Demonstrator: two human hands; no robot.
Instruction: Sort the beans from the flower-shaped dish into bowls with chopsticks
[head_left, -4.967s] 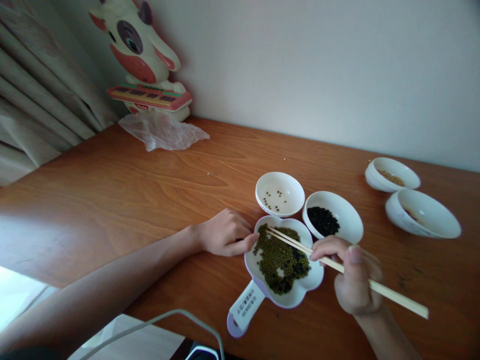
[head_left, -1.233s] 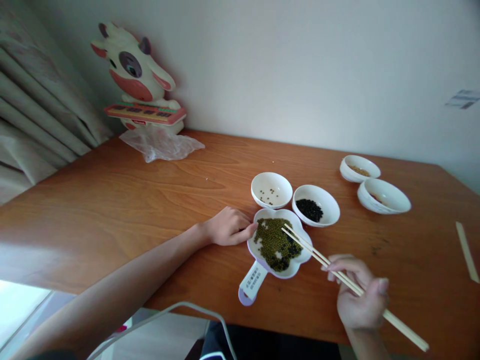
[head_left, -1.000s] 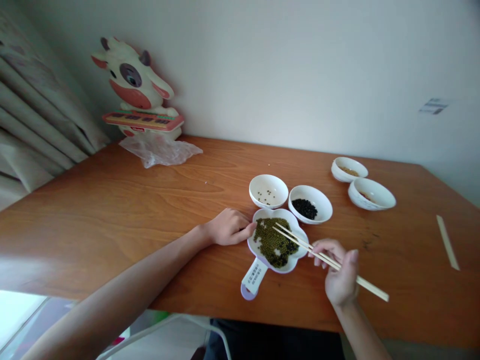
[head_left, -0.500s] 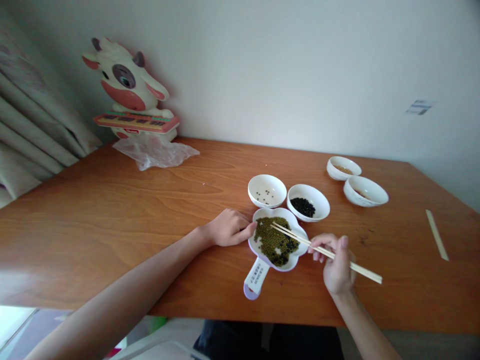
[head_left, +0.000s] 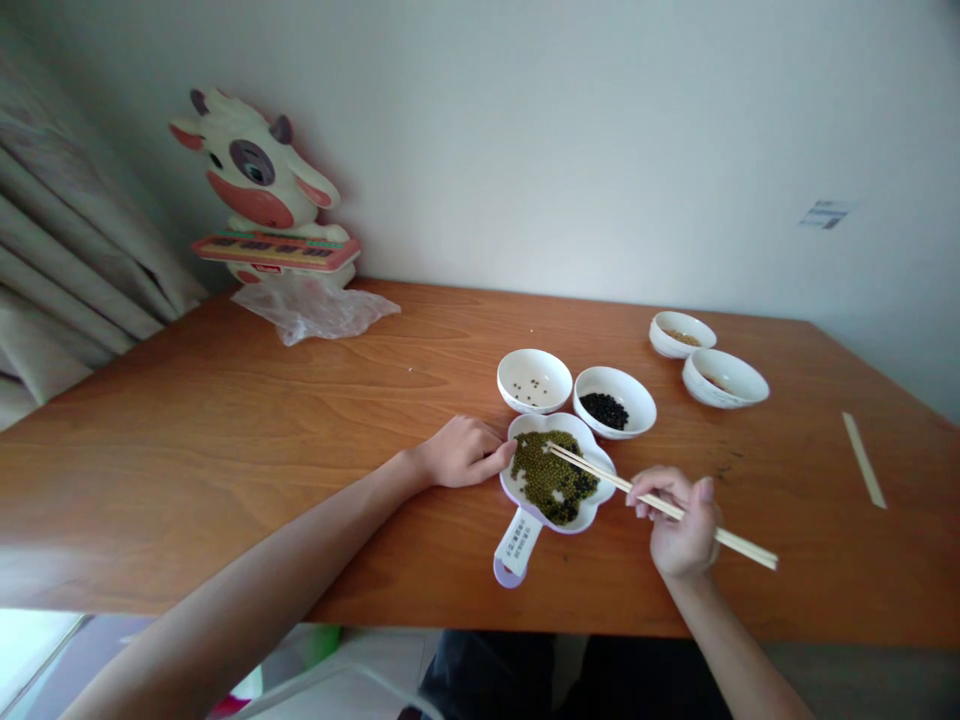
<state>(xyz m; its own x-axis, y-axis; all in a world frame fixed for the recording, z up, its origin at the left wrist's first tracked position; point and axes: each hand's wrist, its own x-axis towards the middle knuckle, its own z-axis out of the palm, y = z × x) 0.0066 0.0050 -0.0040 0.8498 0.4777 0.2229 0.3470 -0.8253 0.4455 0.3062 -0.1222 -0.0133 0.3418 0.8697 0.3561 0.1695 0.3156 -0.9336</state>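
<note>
My right hand (head_left: 682,520) grips a pair of wooden chopsticks (head_left: 739,543) by their middle. Their tips rest among green beans (head_left: 536,465) in a white, flower-shaped dish (head_left: 598,508) with a lilac handle. Some dark beans (head_left: 579,490) are mixed in at the dish's right and lower part. My left hand (head_left: 466,452) lies on the table with its thumb on the dish's left rim, its fingers curled and partly hidden. Just behind the dish stand a white bowl (head_left: 551,372) with several scattered beans and another bowl (head_left: 639,400) holding black beans.
Farther right are two white bowls (head_left: 709,328) (head_left: 750,385) with small orange-brown contents. A pale flat strip (head_left: 864,460) lies on the wooden table (head_left: 187,470) near its right end. A cow-shaped toy keyboard (head_left: 277,250) and a crumpled plastic bag (head_left: 319,310) occupy the back left.
My right hand and the chopsticks have shifted slightly to the right, with the tips still over the green beans. The whole view has moved a little. My left hand stays at the dish.
</note>
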